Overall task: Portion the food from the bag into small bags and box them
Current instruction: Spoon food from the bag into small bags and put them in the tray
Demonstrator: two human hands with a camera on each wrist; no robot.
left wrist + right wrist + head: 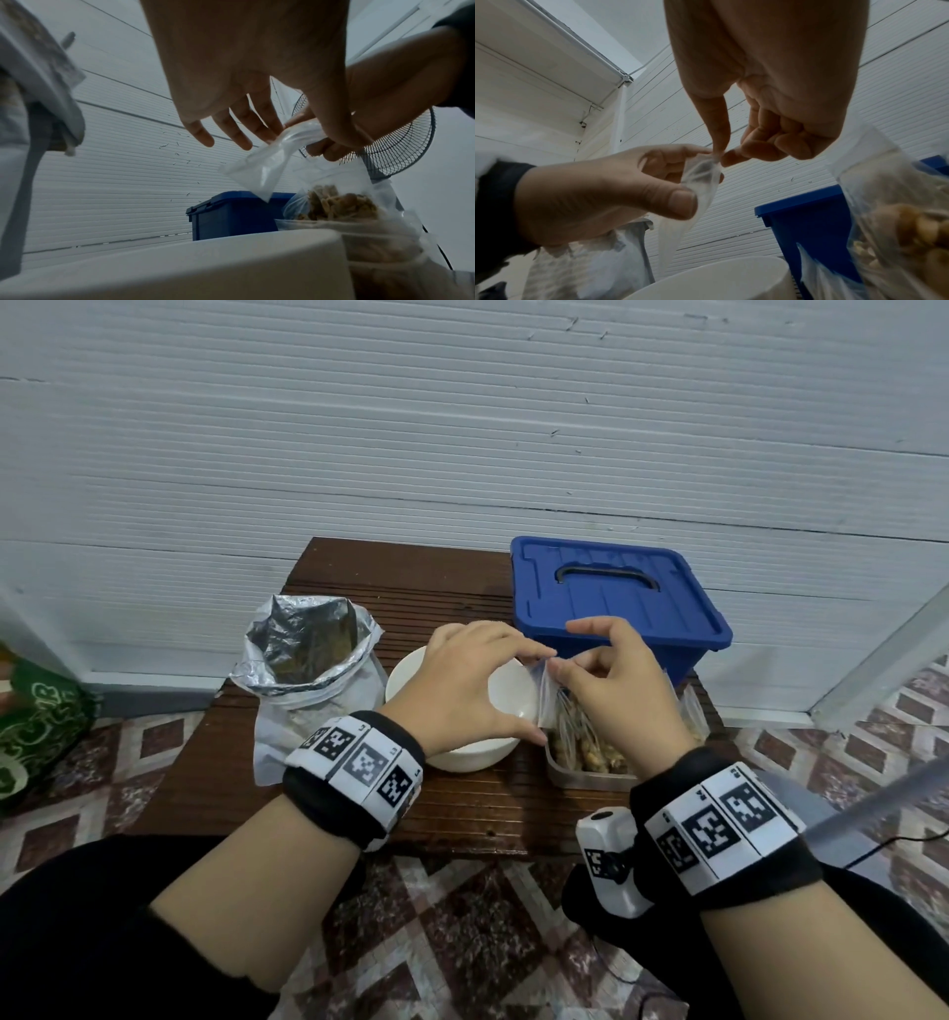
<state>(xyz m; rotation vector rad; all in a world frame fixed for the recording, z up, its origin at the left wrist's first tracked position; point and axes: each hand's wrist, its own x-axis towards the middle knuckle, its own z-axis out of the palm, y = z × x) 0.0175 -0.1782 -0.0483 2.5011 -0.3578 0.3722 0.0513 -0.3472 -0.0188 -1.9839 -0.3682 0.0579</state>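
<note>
Take the white round bowl (462, 706) as your landmark: the small empty clear plastic zip bag (259, 168) hangs directly above the bowl's right rim, mouth up and closed bottom pointing down toward the bowl, so its long axis runs close to vertical with a slight lean. Your left hand (462, 680) reaches over the bowl and pinches one side of the bag's mouth between thumb and forefinger, the other fingers spread loose. Your right hand (611, 680) comes in from the bowl's right side and pinches the opposite lip between thumb tip and forefinger, remaining fingers curled into the palm. Both hands meet at the same top edge, so neither is nearer; the next move looks like pulling the two lips apart, away from each other across the bowl. To the bowl's left stands the large open foil-lined food bag (308, 654). Just right of the bowl sits a clear plastic tray (590, 770) holding already filled small bags of tan snack pieces (342, 205), and behind that, right of the bowl, the blue lidded plastic box (616, 598) is closed.
</note>
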